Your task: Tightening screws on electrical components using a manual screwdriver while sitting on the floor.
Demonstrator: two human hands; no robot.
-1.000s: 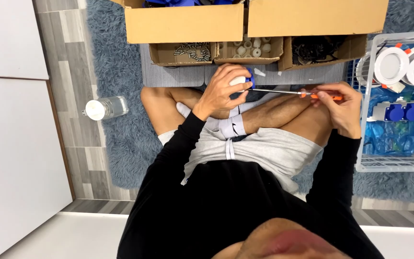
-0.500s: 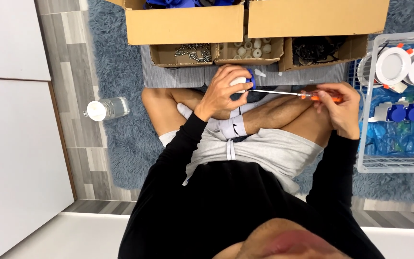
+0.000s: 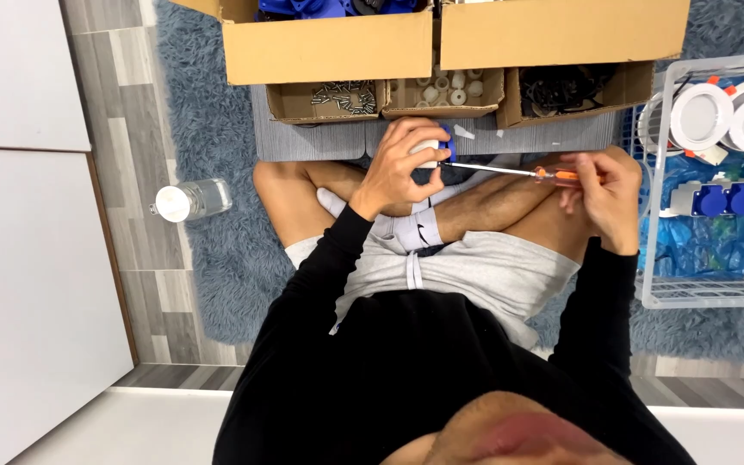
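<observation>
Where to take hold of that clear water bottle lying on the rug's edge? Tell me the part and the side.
Grip the clear water bottle around its body, coming down from above. It lies on its side where the blue rug meets the floor, white cap toward the wall, so the round barrel is exposed on top and both long sides look free.

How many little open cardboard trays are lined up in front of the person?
3. The left tray holds dark screws, the middle tray holds small white parts, and the right tray holds black parts. Two bigger boxes behind may hide more.
</observation>
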